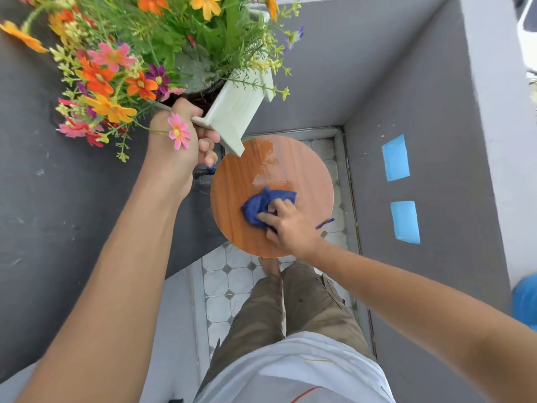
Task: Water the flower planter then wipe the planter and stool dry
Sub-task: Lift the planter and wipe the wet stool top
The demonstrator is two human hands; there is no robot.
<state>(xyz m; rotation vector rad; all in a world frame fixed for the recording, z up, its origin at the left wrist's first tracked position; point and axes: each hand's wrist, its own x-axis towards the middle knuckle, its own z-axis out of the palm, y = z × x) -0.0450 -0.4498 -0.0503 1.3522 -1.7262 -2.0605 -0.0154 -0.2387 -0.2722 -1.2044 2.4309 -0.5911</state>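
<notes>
My left hand (pixel 186 146) grips the near corner of a white wooden planter (pixel 235 112) full of orange, pink and purple flowers (pixel 116 68), holding it lifted and tilted above the stool's far left edge. The round wooden stool top (pixel 232 181) stands below, with a wet patch (pixel 267 161) near its far side. My right hand (pixel 287 225) presses a crumpled blue cloth (pixel 261 202) onto the middle of the stool top.
Grey walls close in on the left (pixel 58 213) and right (pixel 406 97), with two blue tape patches (pixel 396 158) on the right wall. White patterned floor tiles (pixel 229 280) run under the stool. A small tap (pixel 203 171) shows left of the stool. My legs stand just before it.
</notes>
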